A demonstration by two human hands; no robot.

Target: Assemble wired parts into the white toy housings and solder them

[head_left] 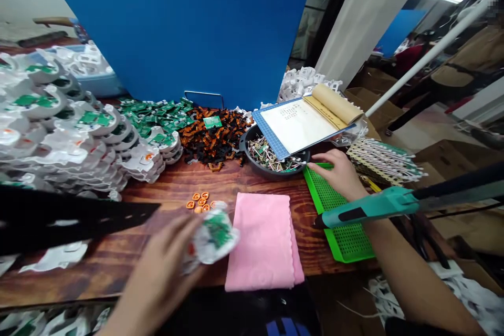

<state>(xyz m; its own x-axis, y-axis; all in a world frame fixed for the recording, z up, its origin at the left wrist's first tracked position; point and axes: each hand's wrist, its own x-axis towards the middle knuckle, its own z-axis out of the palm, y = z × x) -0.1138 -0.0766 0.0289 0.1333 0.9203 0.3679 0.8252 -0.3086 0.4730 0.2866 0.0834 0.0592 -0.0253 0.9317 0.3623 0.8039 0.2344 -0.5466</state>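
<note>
My left hand (169,252) grips a white plastic housing (207,247) with a green circuit board in it, above the table left of the pink cloth (262,241); both are smeared by motion. My right hand (336,170) reaches to the right rim of the black bowl (271,172), which holds many small wired parts. Thumb and forefinger come close together there; anything between them is too small to name. Below that hand lies a green perforated tray (342,258). A teal electric screwdriver (370,208) crosses in front of my right forearm.
White housings (66,147) are stacked at left. Behind are piles of green circuit boards (157,115) and black-orange parts (212,136). A clipboard (303,121) leans over the bowl. Small orange pieces (201,202) lie on the table; bundled white cables (386,160) sit at right.
</note>
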